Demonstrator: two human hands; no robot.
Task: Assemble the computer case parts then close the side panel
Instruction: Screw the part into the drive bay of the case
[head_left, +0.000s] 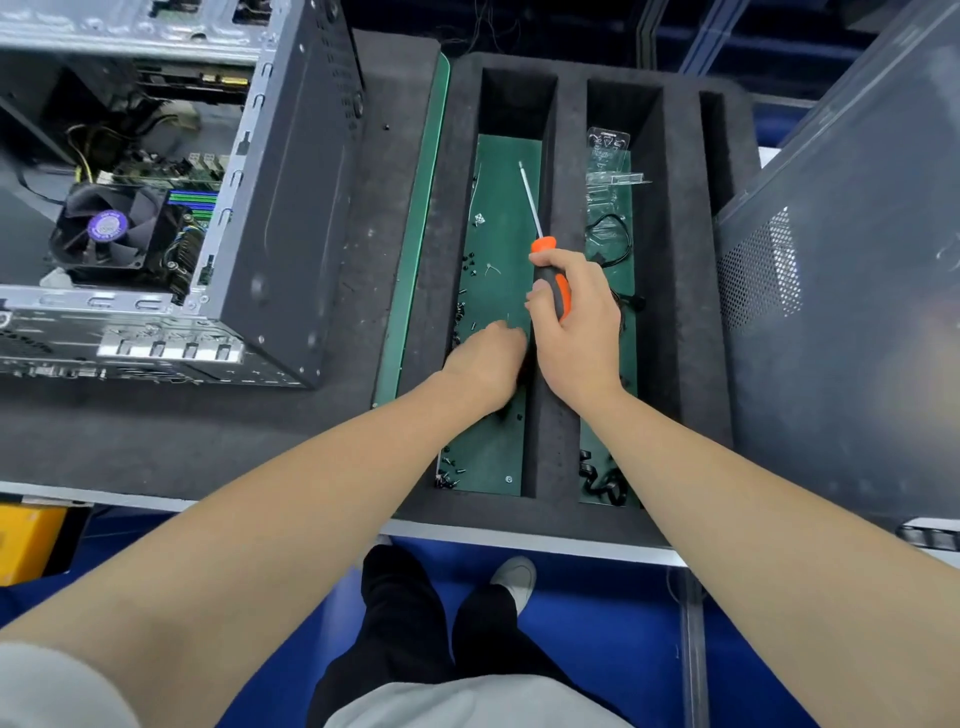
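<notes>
An open computer case (280, 208) lies on the dark mat at the left, its fan (106, 226) and motherboard showing. My right hand (576, 332) grips the orange and black handle of a screwdriver (535, 223), whose shaft points away from me over the left slot of a black foam tray (569, 156). My left hand (488, 364) reaches down into that same slot, fingers bent onto its green floor among several small black screws (470, 265); whether it holds one is hidden. The side panel (852, 291), grey with a perforated patch, stands at the right.
The tray's second slot holds clear plastic packaging (608, 156) and black cables (610, 241). A green strip (421, 218) runs between the tray and the case. The table's front edge (519, 540) lies close to my legs, with blue floor below.
</notes>
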